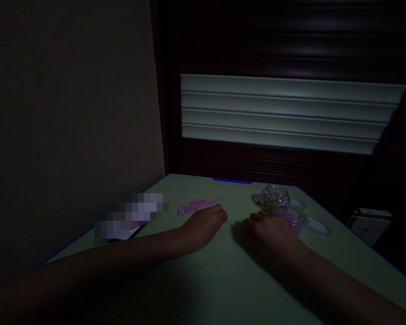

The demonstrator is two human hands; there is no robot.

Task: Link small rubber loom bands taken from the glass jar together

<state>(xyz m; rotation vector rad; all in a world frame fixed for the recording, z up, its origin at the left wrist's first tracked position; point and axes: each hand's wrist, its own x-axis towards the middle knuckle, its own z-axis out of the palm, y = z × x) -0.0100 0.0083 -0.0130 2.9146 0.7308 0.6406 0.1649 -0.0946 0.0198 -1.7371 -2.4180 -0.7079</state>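
Head view takes in a dim room, with both forearms stretched out over a pale green counter (pixel 203 280) edged in blue. Just beyond the left hand (pixel 203 223) lies a loose pile of small bands (pixel 198 206) — pink and purple mostly, thin and looped, spread flat on the surface; the fingertips sit at its near edge. The left hand is loosely curled, and whether it pinches anything cannot be told in this light. The right hand (pixel 269 228) rests palm down, fingers slack and holding nothing, just in front of a clear jar (pixel 274 198) with multicoloured bits inside. Beside it sits a second clear container (pixel 296 221) with pink contents — a round lid (pixel 320 225) lies near it.
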